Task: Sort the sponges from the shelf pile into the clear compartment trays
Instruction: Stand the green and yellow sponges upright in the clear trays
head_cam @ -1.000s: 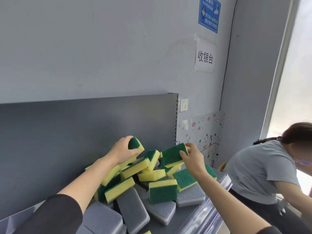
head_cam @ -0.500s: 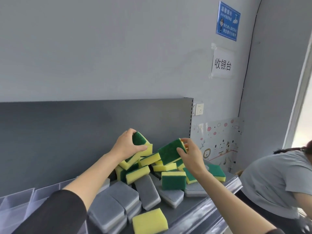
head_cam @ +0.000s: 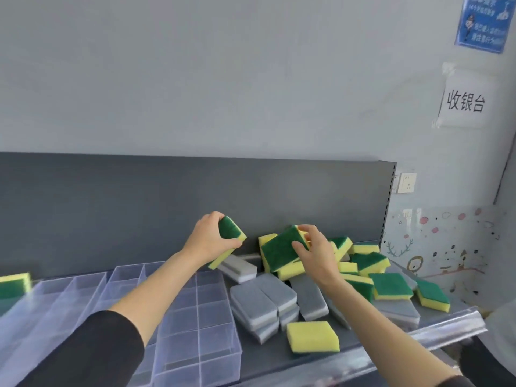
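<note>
A pile of yellow-and-green sponges (head_cam: 391, 286) and grey sponges (head_cam: 259, 303) lies on the dark shelf. My left hand (head_cam: 209, 241) is lifted above the pile's left end, gripping one yellow-and-green sponge (head_cam: 229, 241). My right hand (head_cam: 312, 252) holds a second yellow-and-green sponge (head_cam: 279, 250), green face toward me, just over the heap. Clear compartment trays (head_cam: 195, 325) stand to the left of the pile, under my left forearm.
The shelf's dark back panel (head_cam: 139, 208) rises behind everything. One yellow sponge (head_cam: 312, 336) lies alone near the front lip (head_cam: 418, 339). Another yellow-and-green sponge (head_cam: 14, 286) sits at the far left. A person's clothing (head_cam: 499, 331) shows at the right edge.
The view has swung left, bringing the clear trays into sight. Both hands have lifted their sponges off the pile and moved left with them.
</note>
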Motion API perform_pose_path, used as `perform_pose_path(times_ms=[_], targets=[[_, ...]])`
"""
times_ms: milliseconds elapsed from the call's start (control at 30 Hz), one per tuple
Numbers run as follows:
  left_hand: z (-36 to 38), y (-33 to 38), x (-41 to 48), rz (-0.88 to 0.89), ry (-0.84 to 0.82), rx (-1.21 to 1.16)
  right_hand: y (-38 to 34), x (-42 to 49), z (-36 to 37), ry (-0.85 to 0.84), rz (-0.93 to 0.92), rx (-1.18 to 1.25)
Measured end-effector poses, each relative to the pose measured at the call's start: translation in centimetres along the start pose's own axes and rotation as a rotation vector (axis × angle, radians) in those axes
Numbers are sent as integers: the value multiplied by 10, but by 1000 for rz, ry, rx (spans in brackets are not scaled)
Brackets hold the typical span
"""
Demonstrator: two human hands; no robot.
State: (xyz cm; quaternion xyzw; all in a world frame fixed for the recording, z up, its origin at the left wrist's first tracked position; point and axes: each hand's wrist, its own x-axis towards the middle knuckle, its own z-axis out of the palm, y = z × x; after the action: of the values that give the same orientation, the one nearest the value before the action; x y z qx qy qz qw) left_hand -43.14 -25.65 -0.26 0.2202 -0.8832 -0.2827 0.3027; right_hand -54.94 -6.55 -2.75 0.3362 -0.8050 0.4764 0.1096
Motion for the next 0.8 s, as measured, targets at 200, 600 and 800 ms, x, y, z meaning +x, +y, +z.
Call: perform_pose_path(times_ms=[200, 600, 800], targets=[[-50, -39, -23, -99, 62, 1, -38, -5, 43, -77, -87, 31], [-160, -131, -60, -226, 185, 36, -136, -16, 160, -225, -155, 155], [-224, -190, -77, -333, 231, 56, -194, -26, 226, -311, -192, 210]])
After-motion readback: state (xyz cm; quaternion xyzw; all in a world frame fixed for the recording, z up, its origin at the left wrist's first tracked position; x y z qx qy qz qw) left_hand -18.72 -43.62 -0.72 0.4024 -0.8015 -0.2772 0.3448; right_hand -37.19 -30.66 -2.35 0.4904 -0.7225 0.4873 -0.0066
